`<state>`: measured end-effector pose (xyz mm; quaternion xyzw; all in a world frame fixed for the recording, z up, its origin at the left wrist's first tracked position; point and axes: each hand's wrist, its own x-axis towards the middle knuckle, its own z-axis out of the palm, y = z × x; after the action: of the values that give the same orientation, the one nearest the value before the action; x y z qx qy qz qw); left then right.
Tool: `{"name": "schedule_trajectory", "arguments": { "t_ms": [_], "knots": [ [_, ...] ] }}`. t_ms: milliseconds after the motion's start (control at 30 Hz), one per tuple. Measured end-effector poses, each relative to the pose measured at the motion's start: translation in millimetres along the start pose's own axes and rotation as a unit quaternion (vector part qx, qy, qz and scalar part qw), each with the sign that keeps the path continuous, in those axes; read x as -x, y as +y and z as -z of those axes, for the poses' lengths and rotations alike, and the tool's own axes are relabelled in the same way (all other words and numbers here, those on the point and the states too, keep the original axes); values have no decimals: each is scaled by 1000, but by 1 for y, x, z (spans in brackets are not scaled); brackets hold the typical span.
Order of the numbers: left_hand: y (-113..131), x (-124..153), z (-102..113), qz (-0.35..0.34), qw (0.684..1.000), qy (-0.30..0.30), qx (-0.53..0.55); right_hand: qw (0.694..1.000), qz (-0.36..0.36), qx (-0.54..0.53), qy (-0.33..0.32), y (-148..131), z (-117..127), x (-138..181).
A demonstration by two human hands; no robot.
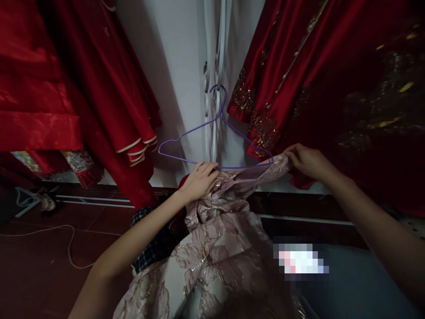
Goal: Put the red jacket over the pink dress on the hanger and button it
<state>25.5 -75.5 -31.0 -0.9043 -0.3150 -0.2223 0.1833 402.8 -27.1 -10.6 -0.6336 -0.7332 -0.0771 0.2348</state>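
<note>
A purple wire hanger [186, 137] hangs by its hook from a white rack strip [214, 66] on the wall. A pale pink dress [219, 248] with a shiny floral pattern drapes down from the hanger's right end toward me. My left hand [199, 179] grips the bunched top of the dress against the hanger's bottom bar. My right hand [305, 160] pinches the dress's upper edge at the hanger's right shoulder, pulling the fabric sideways.
Red satin garments [99, 88] hang at the left. More red garments with gold embroidery [299, 79] hang at the right. A white cable [66, 239] lies on the dark red floor. A checked cloth [149, 248] shows under my left arm.
</note>
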Motion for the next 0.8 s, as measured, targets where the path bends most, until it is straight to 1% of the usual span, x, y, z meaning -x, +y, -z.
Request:
{"name": "schedule_trajectory", "arguments": {
  "t_ms": [167,300,367,433,533,600,667,733,800],
  "knots": [
    [-2,4,2,-3,1000,-3,-31,1000,12,-12,18,-3,0,-1],
    [-7,5,0,-5,999,-14,-46,999,23,-28,24,-9,6,2],
    [-7,3,0,-12,999,-21,-37,998,33,-39,38,-17,11,4],
    [-6,-1,-2,-22,999,-25,-15,996,44,-51,63,-32,18,3],
    [2,-12,-6,-27,998,-24,47,990,72,-77,98,-61,28,-3],
    [10,-22,-9,-16,994,-20,106,985,87,-93,112,-81,32,-8],
    [17,-30,-11,8,985,-11,173,984,71,-108,122,-96,31,-11],
    [16,-35,-10,33,966,1,255,983,47,-126,122,-104,26,-13],
    [6,-34,-5,73,936,24,343,981,42,-140,124,-106,19,-14]
  ]
}}
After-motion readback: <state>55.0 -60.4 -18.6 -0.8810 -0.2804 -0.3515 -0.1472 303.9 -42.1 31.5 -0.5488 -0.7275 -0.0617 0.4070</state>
